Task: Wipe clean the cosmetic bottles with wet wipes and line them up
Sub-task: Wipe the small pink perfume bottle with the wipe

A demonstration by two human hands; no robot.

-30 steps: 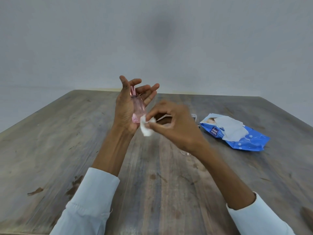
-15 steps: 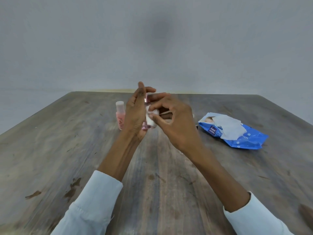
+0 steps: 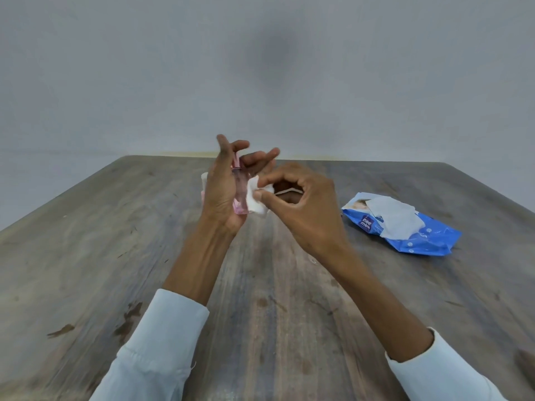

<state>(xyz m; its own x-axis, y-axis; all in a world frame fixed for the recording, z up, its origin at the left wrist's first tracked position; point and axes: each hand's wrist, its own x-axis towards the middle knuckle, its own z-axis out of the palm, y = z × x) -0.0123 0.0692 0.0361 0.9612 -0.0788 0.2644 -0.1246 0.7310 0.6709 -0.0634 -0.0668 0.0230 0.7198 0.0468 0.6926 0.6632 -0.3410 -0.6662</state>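
My left hand holds a small clear pink bottle upright above the wooden table, thumb behind it and fingers spread loosely past its top. My right hand pinches a folded white wet wipe between thumb and forefinger and presses it against the bottle's right side. A second pink bottle with a white cap stands on the table behind my left hand, mostly hidden by it.
A blue pack of wet wipes lies on the table to the right, with a white wipe sticking out of its opening. A grey wall rises behind the table's far edge. Dark stains mark the near left of the tabletop.
My left fingers have spread apart again, showing more of the held bottle. The wipe has slid down its right side. The bottle on the table is again mostly hidden by my left hand.
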